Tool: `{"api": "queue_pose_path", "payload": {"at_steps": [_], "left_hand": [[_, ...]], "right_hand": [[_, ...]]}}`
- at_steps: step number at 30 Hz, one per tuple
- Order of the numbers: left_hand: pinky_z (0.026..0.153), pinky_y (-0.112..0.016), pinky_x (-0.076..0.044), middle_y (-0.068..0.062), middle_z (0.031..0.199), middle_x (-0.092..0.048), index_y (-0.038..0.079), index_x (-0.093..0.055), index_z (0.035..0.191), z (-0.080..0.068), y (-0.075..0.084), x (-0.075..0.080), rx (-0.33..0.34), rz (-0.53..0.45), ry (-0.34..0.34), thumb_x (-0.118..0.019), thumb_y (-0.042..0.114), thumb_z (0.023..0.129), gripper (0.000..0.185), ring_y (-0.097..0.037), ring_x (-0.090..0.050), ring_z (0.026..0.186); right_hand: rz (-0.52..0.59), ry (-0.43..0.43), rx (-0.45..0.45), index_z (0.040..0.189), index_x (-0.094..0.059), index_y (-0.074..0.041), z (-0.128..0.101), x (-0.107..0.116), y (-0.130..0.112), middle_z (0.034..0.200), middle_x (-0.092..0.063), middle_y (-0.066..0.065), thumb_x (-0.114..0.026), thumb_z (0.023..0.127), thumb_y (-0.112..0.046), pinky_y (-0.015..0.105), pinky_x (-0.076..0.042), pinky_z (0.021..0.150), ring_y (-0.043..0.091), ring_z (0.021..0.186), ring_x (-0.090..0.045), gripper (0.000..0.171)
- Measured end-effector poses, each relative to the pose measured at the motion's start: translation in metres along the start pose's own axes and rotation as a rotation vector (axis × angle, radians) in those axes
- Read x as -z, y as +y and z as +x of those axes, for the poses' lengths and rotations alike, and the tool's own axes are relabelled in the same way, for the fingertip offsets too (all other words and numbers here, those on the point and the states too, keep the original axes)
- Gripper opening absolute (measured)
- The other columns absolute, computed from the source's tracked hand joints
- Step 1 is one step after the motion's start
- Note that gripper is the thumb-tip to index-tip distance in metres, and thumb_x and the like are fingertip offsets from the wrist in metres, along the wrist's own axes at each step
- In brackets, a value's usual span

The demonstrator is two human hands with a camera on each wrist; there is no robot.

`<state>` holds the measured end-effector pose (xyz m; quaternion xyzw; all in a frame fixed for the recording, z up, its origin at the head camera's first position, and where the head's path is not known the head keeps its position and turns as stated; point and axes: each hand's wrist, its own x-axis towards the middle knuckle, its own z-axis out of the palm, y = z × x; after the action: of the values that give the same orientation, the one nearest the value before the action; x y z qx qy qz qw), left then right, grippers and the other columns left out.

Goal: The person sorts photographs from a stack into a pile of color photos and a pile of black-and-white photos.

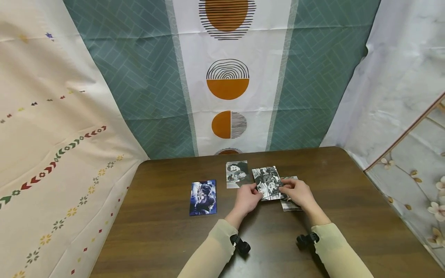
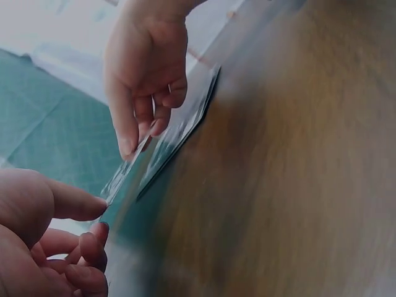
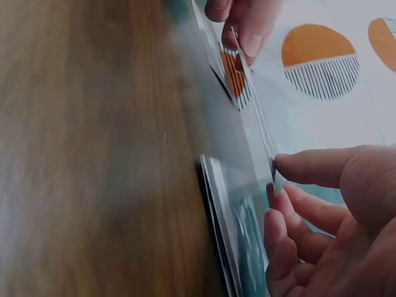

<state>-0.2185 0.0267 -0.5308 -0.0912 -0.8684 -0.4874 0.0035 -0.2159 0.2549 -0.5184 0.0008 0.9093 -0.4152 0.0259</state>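
Observation:
Between my two hands is a black-and-white photo card (image 1: 267,183), raised a little above the table and seen nearly edge-on in both wrist views. My left hand (image 1: 247,199) pinches its left edge between thumb and fingers. At the opposite edge, the thumb and fingers of my right hand (image 1: 298,192) pinch it too. Under the right hand lies a stack of cards (image 3: 216,216), partly hidden in the head view. Just left of the held card, another black-and-white photo card (image 1: 237,173) lies flat.
A blue-toned photo card (image 1: 203,197) lies farther left on the brown wooden table (image 1: 156,235). Patterned cloth (image 1: 153,96) hangs behind the table's far edge, with more cloth along both sides. A black camera is strapped to each wrist.

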Motion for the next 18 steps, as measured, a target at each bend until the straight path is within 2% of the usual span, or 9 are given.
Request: {"api": "queue_pose_path", "payload": {"at_steps": [5, 12, 18], "left_hand": [[0.071, -0.023, -0.049, 0.01, 0.073, -0.065, -0.01, -0.072, 0.13, -0.002, 0.008, -0.017, 0.0, 0.0, -0.004, -0.075, 0.006, 0.085, 0.048, -0.001, -0.053, 0.067], [0.077, -0.024, -0.05, 0.013, 0.074, -0.064, -0.005, -0.074, 0.13, -0.006, 0.017, -0.037, 0.006, 0.012, -0.033, -0.077, 0.008, 0.087, 0.046, -0.002, -0.056, 0.071], [0.073, -0.023, -0.049, 0.011, 0.075, -0.063, -0.004, -0.074, 0.131, -0.008, 0.023, -0.049, 0.003, 0.028, -0.064, -0.079, 0.01, 0.088, 0.045, -0.003, -0.054, 0.069]], "right_hand": [[0.012, 0.025, -0.019, 0.139, -0.067, 0.002, -0.009, 0.011, 0.013, 0.113, -0.077, 0.017, -0.078, 0.099, -0.027, 0.048, -0.054, 0.086, 0.038, 0.109, -0.069, 0.051], [-0.002, 0.026, -0.058, 0.142, -0.066, 0.0, -0.022, 0.024, 0.027, 0.119, -0.075, 0.02, -0.075, 0.102, -0.028, 0.049, -0.055, 0.085, 0.039, 0.11, -0.068, 0.049], [-0.024, 0.057, -0.044, 0.138, -0.068, 0.002, -0.029, 0.036, 0.036, 0.117, -0.075, 0.02, -0.077, 0.1, -0.028, 0.042, -0.052, 0.079, 0.037, 0.107, -0.068, 0.048]]}}
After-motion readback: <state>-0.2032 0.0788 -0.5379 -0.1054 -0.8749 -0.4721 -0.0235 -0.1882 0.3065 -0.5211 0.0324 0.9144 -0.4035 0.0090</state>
